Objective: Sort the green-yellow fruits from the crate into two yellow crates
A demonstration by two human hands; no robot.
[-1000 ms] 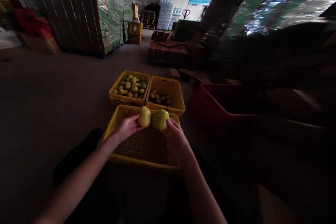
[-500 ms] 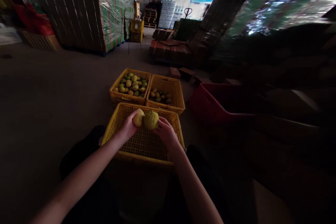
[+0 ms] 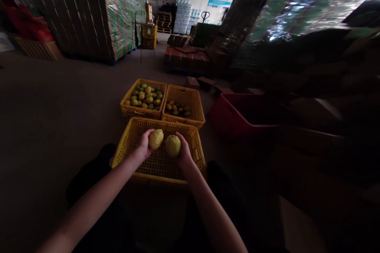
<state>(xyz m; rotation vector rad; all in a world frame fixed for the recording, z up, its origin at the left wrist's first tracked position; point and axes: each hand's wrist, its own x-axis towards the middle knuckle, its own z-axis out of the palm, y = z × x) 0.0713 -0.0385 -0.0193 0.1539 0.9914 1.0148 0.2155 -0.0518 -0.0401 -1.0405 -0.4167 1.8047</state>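
My left hand (image 3: pixel 146 143) is closed around a pale yellow guava (image 3: pixel 156 139). In my right hand (image 3: pixel 184 151) is a rounder, greener guava (image 3: pixel 173 146), gripped from its right side. A small gap separates the two fruits. Both hands are over a yellow plastic crate (image 3: pixel 159 180) with a grid floor, and no fruit shows inside it. Just beyond stand two more yellow crates: the left crate (image 3: pixel 144 114) is heaped with green and yellow fruit, while the right crate (image 3: pixel 194 104) holds fewer at its bottom.
A red plastic bin (image 3: pixel 234 116) stands to the right of the crates. Small cardboard boxes (image 3: pixel 192 83) lie behind them. Tall film-wrapped stacks (image 3: pixel 123 12) rise at the left and right, and a pallet jack handle (image 3: pixel 205 16) shows at the back.
The two guavas, close together before, are now apart. My right hand has come lower and turned its guava. The whole view has shifted slightly.
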